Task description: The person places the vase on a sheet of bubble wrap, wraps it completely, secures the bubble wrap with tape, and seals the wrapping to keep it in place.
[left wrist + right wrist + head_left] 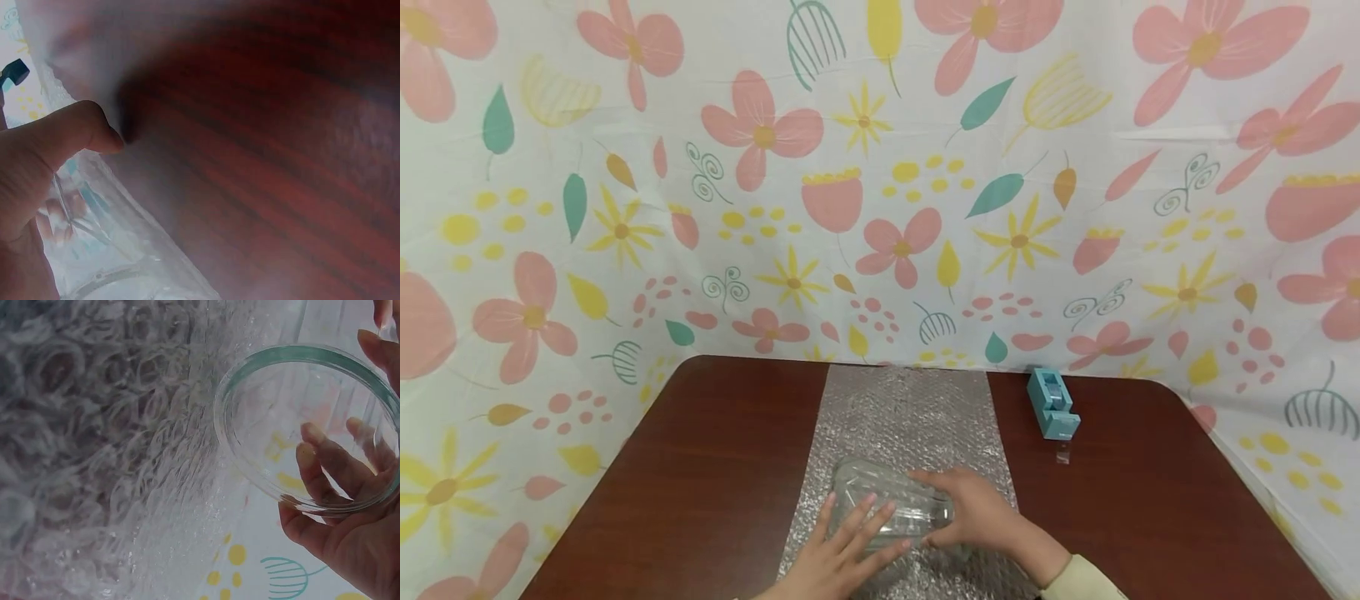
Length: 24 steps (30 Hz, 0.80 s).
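A clear glass vessel (868,481) lies on its side on a strip of bubble wrap (910,408). Its thick round rim (294,353) faces the right wrist camera. My right hand (981,508) grips the vessel's right end, thumb at the near side and fingers at the far side; through the glass some of these fingers (334,465) show. My left hand (846,558) rests on the vessel's near left part with its fingers straight and spread. In the left wrist view its thumb (75,128) lies near the bubble wrap's edge.
A blue tape dispenser (1052,404) stands at the back right of the dark brown table (722,467), a short piece of tape (1063,454) just in front of it. A flower-printed cloth (895,192) hangs behind the table and along its sides.
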Each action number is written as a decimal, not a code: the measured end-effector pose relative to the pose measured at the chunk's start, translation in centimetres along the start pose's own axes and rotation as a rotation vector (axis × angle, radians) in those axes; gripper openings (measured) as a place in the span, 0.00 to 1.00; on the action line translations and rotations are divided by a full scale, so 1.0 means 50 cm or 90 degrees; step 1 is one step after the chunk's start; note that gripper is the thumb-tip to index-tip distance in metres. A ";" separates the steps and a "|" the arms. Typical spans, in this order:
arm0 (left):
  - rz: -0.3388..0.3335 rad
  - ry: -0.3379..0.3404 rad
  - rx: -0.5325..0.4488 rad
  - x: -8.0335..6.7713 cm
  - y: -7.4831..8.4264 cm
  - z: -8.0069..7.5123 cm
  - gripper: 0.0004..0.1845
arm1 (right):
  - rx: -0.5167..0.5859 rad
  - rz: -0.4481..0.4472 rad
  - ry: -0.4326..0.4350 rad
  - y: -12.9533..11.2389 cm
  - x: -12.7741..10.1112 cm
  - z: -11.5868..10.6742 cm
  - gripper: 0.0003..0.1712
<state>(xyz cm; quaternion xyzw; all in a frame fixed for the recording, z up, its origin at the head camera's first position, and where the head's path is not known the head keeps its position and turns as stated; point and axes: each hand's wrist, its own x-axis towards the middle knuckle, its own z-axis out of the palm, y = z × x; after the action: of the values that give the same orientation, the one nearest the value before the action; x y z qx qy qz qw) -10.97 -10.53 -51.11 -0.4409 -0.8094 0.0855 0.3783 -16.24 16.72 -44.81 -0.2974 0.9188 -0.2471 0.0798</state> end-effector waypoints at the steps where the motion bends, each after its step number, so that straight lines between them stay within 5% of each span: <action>1: 0.003 0.001 0.003 0.000 -0.001 0.001 0.49 | 0.006 0.004 -0.004 0.001 0.000 0.000 0.49; 9: -0.009 0.004 -0.003 0.011 -0.001 0.000 0.53 | 0.043 0.027 -0.023 0.002 0.003 -0.006 0.49; 24: 0.025 -0.013 0.016 0.021 -0.023 -0.014 0.67 | 0.045 -0.020 -0.025 0.003 0.007 -0.017 0.47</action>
<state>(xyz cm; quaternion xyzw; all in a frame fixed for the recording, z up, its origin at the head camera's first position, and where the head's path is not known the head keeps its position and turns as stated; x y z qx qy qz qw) -11.57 -10.51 -49.51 -0.4512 -0.8033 0.1076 0.3736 -16.84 16.97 -44.17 -0.3134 0.9029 -0.2751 0.1044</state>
